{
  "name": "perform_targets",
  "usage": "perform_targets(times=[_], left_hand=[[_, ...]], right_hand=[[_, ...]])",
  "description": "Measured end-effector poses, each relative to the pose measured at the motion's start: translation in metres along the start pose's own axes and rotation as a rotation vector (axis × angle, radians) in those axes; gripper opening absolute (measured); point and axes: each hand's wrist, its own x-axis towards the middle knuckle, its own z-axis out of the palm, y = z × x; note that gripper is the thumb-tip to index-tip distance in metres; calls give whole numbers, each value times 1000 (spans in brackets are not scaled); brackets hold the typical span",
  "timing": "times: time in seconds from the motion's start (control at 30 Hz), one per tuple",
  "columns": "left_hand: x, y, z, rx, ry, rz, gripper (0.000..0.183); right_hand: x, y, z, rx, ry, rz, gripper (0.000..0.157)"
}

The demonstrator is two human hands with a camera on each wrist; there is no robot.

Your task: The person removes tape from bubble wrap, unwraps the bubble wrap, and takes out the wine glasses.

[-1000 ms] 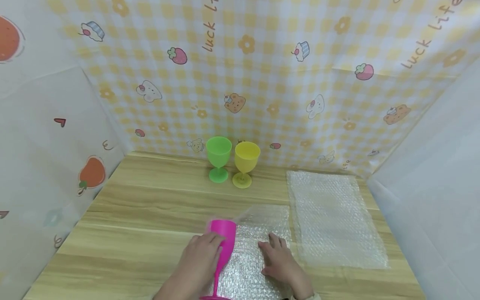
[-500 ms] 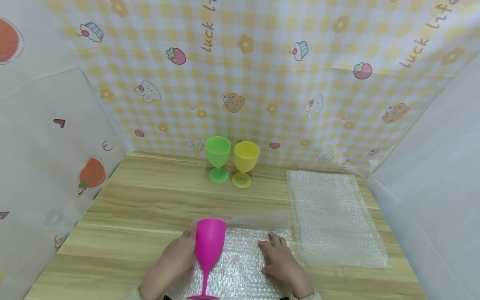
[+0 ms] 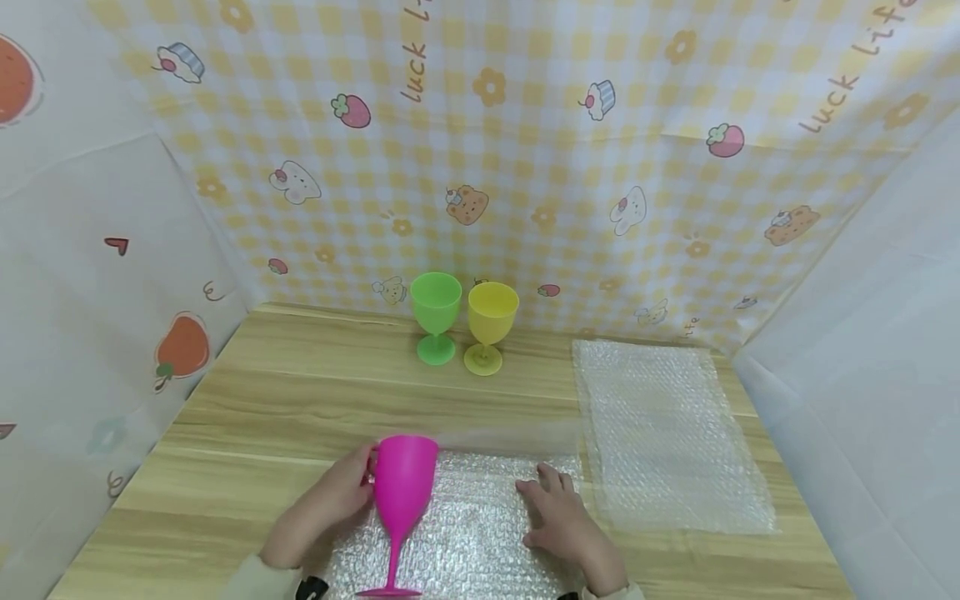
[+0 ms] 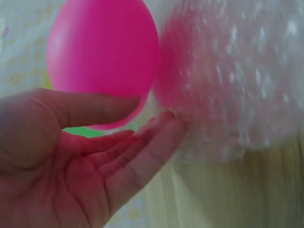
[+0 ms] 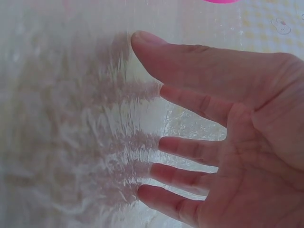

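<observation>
A pink plastic goblet lies on its side on a sheet of bubble wrap, rim toward the back and foot toward the front. My left hand is at the left side of its bowl. In the left wrist view the thumb overlaps the pink bowl, and the fingers extend nearly straight toward the wrap's edge. My right hand rests with spread fingers on the right part of the sheet. Its fingertips press the wrap in the right wrist view.
A green goblet and a yellow goblet stand upright at the back of the wooden table. Another stack of bubble wrap lies on the right. A checked cloth hangs behind.
The pink goblet has shifted left across the bubble wrap. My left hand went from over its bowl to its left side. The right hand has stayed in place.
</observation>
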Motion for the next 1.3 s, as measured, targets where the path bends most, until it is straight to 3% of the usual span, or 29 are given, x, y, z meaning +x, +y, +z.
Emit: perform_targets(times=[0.17, 0.4, 0.7, 0.97, 1.3], left_hand=[[5, -6, -3, -76, -25, -25, 68], [10, -13, -2, -120, -72, 59, 83], [23, -19, 2, 50, -69, 101, 96], [26, -13, -2, 147, -124, 0, 101], [27, -11, -9, 181, -178, -13, 108]], right_hand=[[1, 1, 0, 28, -17, 13, 64], [2, 2, -1, 32, -17, 9, 63], [1, 1, -2, 38, -18, 16, 63], [5, -1, -4, 10, -30, 6, 61], [6, -1, -4, -2, -26, 2, 60]])
